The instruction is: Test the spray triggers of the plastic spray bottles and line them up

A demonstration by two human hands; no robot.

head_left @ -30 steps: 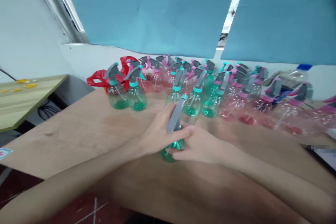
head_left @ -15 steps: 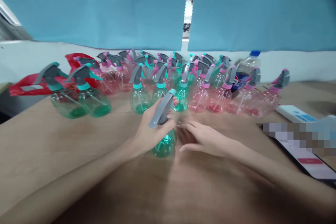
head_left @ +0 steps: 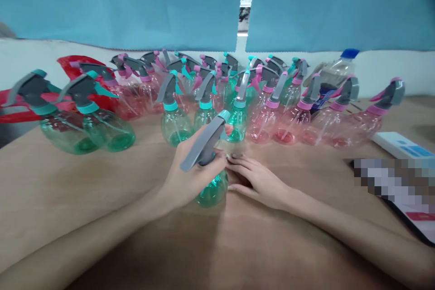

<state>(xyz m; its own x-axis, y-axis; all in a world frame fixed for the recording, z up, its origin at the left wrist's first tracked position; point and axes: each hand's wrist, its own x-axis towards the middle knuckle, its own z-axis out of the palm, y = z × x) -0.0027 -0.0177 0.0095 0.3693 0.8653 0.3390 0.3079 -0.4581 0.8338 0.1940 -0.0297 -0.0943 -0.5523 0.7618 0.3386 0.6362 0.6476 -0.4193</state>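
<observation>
My left hand (head_left: 186, 167) is wrapped round the neck of a green spray bottle (head_left: 211, 192) with a grey trigger head and a teal nozzle. The bottle stands on the wooden table (head_left: 190, 244), leaning a little, and its neck is mostly hidden by my fingers. To the right of it, my right hand (head_left: 261, 179) has its fingers stretched out and the thumb apart. Those fingertips reach the bottle's right side, close to my left fingers; whether they press on it I cannot tell.
Behind my hands stand several green spray bottles (head_left: 176, 122) and several pink ones (head_left: 261, 122). A red plastic bag (head_left: 105, 104) lies at the left. On the right are a soda bottle (head_left: 338, 70), a white box (head_left: 401, 142) and a phone (head_left: 390, 199). A blue curtain (head_left: 136, 4) hangs behind.
My right hand has come a little closer to the held bottle, its fingers now at the bottle's side. My left hand keeps its grip. The view has moved slightly nearer the table.
</observation>
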